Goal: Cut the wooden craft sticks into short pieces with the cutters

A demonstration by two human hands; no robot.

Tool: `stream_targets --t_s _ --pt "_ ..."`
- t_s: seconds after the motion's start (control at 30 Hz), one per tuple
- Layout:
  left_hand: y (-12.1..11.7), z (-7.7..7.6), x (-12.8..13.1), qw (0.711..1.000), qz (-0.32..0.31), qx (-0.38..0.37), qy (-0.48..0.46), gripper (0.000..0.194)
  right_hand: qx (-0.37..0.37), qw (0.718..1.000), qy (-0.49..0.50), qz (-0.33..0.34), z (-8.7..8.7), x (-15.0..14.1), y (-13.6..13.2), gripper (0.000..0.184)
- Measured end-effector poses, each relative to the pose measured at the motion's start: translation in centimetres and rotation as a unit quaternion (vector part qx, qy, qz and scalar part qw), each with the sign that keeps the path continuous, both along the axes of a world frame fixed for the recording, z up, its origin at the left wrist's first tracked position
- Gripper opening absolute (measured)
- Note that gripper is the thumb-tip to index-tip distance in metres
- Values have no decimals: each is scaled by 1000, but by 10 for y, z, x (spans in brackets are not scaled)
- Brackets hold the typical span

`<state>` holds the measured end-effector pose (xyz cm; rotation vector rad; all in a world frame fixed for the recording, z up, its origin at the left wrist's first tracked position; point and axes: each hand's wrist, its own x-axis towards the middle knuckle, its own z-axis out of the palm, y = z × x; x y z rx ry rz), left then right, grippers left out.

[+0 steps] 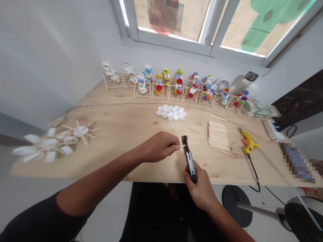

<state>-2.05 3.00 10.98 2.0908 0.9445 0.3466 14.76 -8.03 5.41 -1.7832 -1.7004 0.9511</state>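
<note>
No readable writing or brand anywhere; pack (261, 109) at right edge printed, text too small to read. Left hand (160, 146), frame centre: fingertips pinched tight on thin stick (189, 144), stick level above table (121, 131). Right hand (199, 186), lower centre: fingers curled closed round cutter (189, 159) handle; cutter head meets stick, seemingly biting it. Stick stack (217, 136) just right of hands. White caps (171, 113) above centre. Yellow glue gun (248, 142) right. Cap-and-stick models (176, 85) along wall.
</note>
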Motion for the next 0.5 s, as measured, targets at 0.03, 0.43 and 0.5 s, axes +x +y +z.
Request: stream_targets --t_s 0.03,0.43,0.5 --pt "0 -1 0 1000 0 9 3 21 2 1000 -6 -1 -1 0 1 8" --pt "-33 -32 15 953 120 277 16 22 26 999 -3 -32 -6 2 5 8" --pt "-39 -37 18 927 144 345 -23 19 35 999 2 -30 -5 2 4 7"
